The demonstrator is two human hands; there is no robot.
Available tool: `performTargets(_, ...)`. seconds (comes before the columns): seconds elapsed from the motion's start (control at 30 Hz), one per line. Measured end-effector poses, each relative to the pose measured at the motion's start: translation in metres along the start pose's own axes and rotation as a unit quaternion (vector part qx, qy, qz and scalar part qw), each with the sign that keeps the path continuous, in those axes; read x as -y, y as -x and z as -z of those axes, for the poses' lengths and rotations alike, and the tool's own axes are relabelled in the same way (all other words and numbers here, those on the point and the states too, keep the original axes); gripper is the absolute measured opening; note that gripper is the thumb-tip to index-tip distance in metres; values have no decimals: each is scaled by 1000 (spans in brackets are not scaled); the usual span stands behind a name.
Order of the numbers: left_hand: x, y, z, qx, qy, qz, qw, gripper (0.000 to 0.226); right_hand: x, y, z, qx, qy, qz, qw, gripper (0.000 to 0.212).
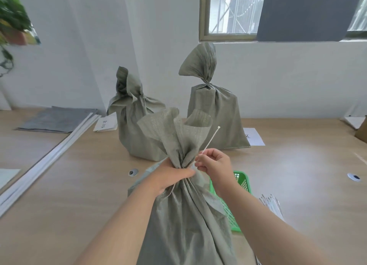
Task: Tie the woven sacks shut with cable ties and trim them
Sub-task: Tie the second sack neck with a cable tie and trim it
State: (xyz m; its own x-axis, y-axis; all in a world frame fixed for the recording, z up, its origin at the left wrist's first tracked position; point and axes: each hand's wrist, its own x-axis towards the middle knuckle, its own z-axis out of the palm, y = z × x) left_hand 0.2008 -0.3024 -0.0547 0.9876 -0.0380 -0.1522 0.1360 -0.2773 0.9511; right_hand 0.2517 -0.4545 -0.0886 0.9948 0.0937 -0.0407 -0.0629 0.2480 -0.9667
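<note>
Near sack held at the neck, cable tie in the right hand.

Wooden table [79,185] runs the full width. Near sack [184,225], grey-green woven, stands at the near edge, centre, its mouth bunched and flaring open above the neck. Two more sacks farther back: left far sack [135,129] just behind the near one, right far sack [214,116] beside it toward the wall, both with gathered necks; ties there too small to make out. Green basket [241,183] just right of the near sack, partly hidden by the right forearm. Left hand [170,177] clenched round the near sack's neck, gripping it. Right hand [214,163] at the neck's right side, thumb and fingers pinching a white cable tie [210,138]; the tie slants up and to the far right, head end uppermost.
</note>
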Motion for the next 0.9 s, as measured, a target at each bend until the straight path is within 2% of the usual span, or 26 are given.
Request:
performTargets(0.07,-1,2,0,0,-2,-8,1000,35,0,3,-4,21,-15,2,1000,13)
performTargets(0.17,-1,3,0,-8,3,-21,1000,18,2,4,-8,34,-34,14,999,13)
performTargets(0.37,3,5,5,-23,26,-23,999,20,5,1,-16,71,-34,5,997,6)
performTargets(0.43,3,6,6,-23,20,-38,999,21,2,4,-24,75,-42,-22,996,33)
performTargets(0.5,6,3,9,-42,-13,-53,998,21,-2,6,-30,73,-55,-33,995,43)
performTargets(0.63,13,-2,23,-73,-93,-37,992,22,-12,14,-40,72,-37,-57,995,41)
performTargets(0.83,17,0,37,-48,-69,-38,996,30,-13,22,-50,92,-55,-56,993,10)
performTargets(0.9,18,1,39,-41,-59,-42,997,30,-13,22,-49,101,-60,-48,992,14)
